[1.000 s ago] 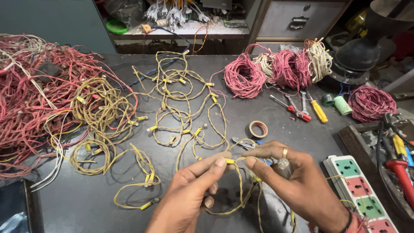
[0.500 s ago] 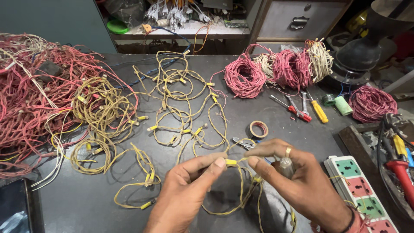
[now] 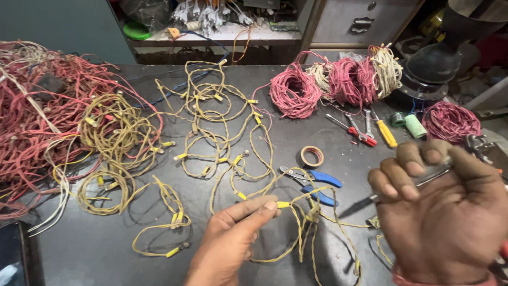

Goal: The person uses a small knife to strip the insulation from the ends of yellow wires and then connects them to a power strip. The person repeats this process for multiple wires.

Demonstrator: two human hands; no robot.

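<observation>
My left hand (image 3: pixel 233 238) pinches a thin yellow twisted wire (image 3: pixel 301 222) between thumb and fingers, right beside a yellow sleeve (image 3: pixel 283 204) on it. The wire loops away over the dark tabletop (image 3: pixel 84 254) toward more yellow strands (image 3: pixel 211 122). My right hand (image 3: pixel 450 217) is raised close to the camera, its fingers closed around a slim tool (image 3: pixel 353 207) with a metal shaft and a dark tip that points down-left toward the wire. The tip hangs apart from the wire. Blue-handled cutters (image 3: pixel 317 182) lie just behind the held wire.
A big tangle of red wire (image 3: pixel 32 116) fills the left. Red and pale wire coils (image 3: pixel 338 79) sit at the back, another red coil (image 3: pixel 450 122) at the right. A tape roll (image 3: pixel 312 156), red-handled pliers (image 3: pixel 360 132), a yellow screwdriver (image 3: pixel 386 132) and a green spool (image 3: pixel 415 126) lie between.
My right hand has let go of the yellow wire and risen toward the camera, now gripping the slim tool. My left hand keeps its pinch on the wire.
</observation>
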